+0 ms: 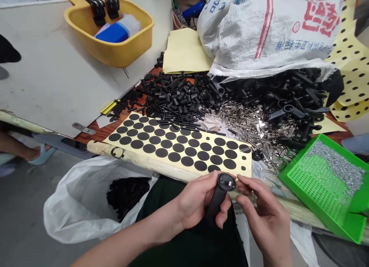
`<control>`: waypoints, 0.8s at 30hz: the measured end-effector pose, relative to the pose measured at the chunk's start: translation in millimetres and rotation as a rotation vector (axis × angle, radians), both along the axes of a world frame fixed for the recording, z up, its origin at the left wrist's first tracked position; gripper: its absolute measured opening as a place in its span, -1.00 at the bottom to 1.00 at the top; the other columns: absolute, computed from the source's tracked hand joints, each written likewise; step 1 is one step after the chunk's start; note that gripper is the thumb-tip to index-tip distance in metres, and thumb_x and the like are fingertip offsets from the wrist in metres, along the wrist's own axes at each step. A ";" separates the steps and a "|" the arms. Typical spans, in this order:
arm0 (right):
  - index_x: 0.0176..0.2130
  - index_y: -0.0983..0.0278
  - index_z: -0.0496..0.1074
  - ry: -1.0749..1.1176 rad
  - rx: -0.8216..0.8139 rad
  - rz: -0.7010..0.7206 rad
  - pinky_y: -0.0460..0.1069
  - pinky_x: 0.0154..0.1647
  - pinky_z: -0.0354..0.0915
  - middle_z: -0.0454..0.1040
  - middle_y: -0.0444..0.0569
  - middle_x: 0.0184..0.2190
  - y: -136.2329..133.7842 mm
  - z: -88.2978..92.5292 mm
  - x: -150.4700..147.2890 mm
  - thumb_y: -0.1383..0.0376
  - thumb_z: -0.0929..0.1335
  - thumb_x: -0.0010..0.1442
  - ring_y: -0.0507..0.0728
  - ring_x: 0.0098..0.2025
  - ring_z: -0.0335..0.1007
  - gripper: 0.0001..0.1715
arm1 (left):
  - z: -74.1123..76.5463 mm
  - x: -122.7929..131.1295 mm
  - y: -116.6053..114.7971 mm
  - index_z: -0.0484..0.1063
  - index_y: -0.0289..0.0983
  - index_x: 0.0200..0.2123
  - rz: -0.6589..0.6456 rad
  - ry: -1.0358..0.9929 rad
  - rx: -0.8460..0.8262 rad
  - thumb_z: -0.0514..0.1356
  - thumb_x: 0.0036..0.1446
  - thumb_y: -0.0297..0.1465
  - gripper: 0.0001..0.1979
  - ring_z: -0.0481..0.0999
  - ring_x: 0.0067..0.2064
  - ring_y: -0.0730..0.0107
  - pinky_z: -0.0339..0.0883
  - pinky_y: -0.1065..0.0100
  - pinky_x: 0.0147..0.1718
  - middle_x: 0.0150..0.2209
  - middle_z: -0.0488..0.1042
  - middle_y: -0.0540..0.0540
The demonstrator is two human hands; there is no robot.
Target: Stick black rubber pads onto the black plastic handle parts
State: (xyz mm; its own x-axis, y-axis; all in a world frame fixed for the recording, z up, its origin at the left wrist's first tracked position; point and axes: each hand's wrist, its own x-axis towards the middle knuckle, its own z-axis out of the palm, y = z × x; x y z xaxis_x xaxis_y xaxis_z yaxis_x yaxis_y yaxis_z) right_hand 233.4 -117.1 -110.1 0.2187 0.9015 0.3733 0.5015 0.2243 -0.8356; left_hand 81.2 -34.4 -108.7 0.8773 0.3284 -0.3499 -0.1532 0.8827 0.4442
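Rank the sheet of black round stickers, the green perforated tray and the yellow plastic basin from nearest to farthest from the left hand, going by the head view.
From the left hand:
1. Sheet of black round stickers: just ahead.
2. Green perforated tray: off to the right.
3. Yellow plastic basin: far ahead, leftward.

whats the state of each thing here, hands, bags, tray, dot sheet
left hand, gripping a black plastic arm
right hand, fingertips at the arm's round end
sheet of black adhesive dots, lying flat, mostly full
white woven sack, open, slumped over heaped black parts
white plastic bag, open, black parts inside
green perforated tray, holding metal pins
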 end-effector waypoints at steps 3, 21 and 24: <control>0.06 0.12 0.41 0.050 -0.080 -0.023 -0.27 -0.08 0.33 0.44 -0.11 -0.09 -1.5 0.9 -8.2 0.27 0.36 0.36 -0.05 -0.11 0.41 -0.72 | -0.3 2.6 -0.5 0.26 -0.33 -0.04 0.010 -0.066 0.030 -0.28 0.29 -0.03 -0.43 0.37 -0.63 0.47 0.32 0.48 -0.57 -0.53 0.31 -0.04; -0.24 0.26 0.52 0.253 -0.182 -0.057 -0.24 -0.38 0.35 0.44 -0.11 -0.39 2.8 10.1 -18.8 0.29 0.39 0.30 -0.03 -0.41 0.40 -0.91 | 11.6 -5.3 -3.2 0.05 -0.29 0.18 0.057 0.100 0.315 0.21 0.12 -0.17 -0.35 0.45 -0.45 0.53 0.28 0.48 -0.30 -0.39 0.38 -0.01; -0.25 0.24 0.54 0.197 -0.211 0.004 -0.22 -0.27 0.39 0.48 -0.09 -0.30 4.5 7.3 -11.2 0.25 0.39 0.29 0.01 -0.29 0.45 -0.88 | 19.8 -12.5 -0.2 0.10 -0.31 0.12 -0.045 0.216 0.429 0.24 0.05 -0.29 -0.39 0.38 -0.48 0.57 0.22 0.52 -0.36 -0.49 0.31 0.06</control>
State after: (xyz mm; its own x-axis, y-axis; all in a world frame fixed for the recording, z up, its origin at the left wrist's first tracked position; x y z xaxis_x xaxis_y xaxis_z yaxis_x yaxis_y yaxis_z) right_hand 222.2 -112.6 -102.8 0.2652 0.9557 0.1280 0.3243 0.0366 -0.9453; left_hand 68.7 -34.7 -88.9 0.8159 0.4466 -0.3673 0.0167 0.6168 0.7869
